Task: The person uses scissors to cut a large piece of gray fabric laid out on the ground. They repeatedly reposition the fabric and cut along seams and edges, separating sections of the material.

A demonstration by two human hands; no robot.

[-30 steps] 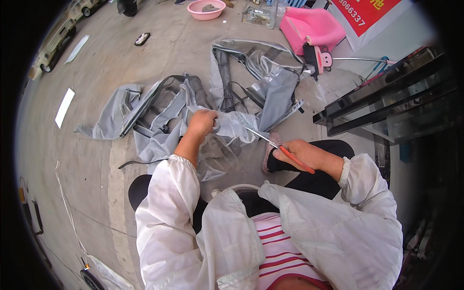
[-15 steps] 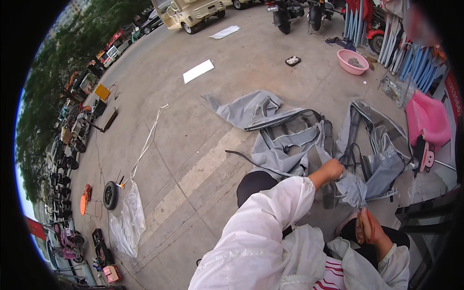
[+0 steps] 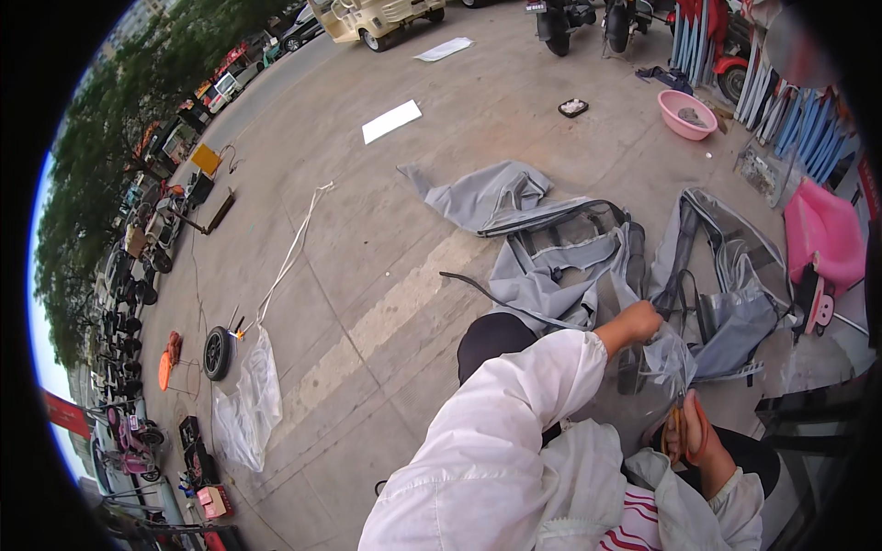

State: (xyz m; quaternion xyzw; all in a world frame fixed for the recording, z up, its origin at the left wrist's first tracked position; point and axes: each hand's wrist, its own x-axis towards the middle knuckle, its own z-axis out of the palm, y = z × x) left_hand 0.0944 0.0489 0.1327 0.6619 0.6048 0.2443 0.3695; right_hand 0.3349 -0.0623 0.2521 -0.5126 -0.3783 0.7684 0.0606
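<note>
My left hand [image 3: 638,323] is closed on the edge of a clear plastic sheet [image 3: 671,360], which hangs crumpled toward my right hand. In my right hand [image 3: 715,462] is a pair of scissors with orange-red handles [image 3: 704,424], the handles spread apart. The blades point up at the lower end of the plastic, and how far they reach into it is hard to see. Just beyond my hands, a grey fabric cover [image 3: 549,269] with clear windows and black trim lies loosely spread on the ground. More of this grey material [image 3: 733,329] lies to the right.
A pink plastic seat [image 3: 820,234] stands at the right, and a pink basin [image 3: 686,117] farther back. On the concrete lie a white board [image 3: 392,122], another clear sheet [image 3: 250,404] and a small wheel [image 3: 217,354]. Parked scooters [image 3: 554,26] stand at the back.
The scissor handles, close together before, are now spread in my right hand. My left hand keeps its hold on the plastic. The whole view has shifted slightly.
</note>
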